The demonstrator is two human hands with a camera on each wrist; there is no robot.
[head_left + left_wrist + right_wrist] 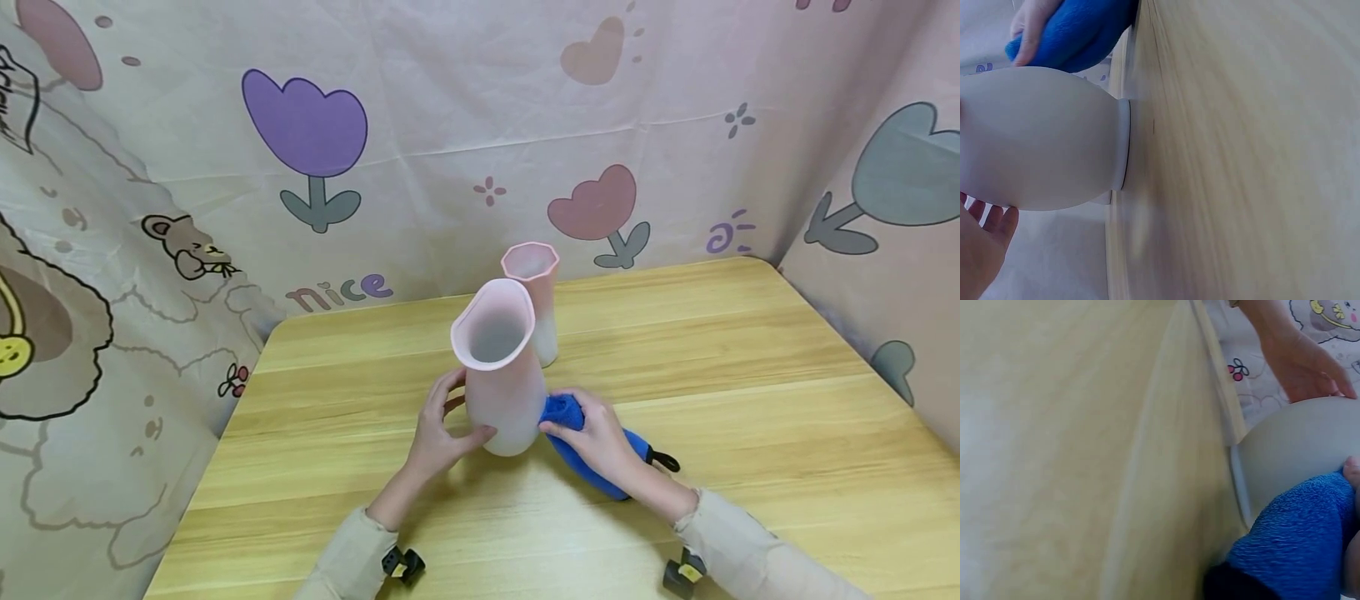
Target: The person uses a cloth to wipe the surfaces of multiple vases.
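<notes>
A pink-and-white vase with a wavy, flared rim stands upright on the wooden table. My left hand holds its left side, thumb at the front and fingers round the side. On the opposite side, my right hand grips a blue towel, bringing its bunched end against the vase's lower body. The towel's loose part hangs below the hand and ends in a black loop. In the left wrist view the vase's base meets the tabletop. The right wrist view shows the towel's fuzzy cloth close up.
Behind the first vase stands a slimmer pink-and-white vase with an angular rim, partly hidden. The wooden table reaches back to a printed curtain, which also hangs along both sides. Small dark cameras sit at both wrists.
</notes>
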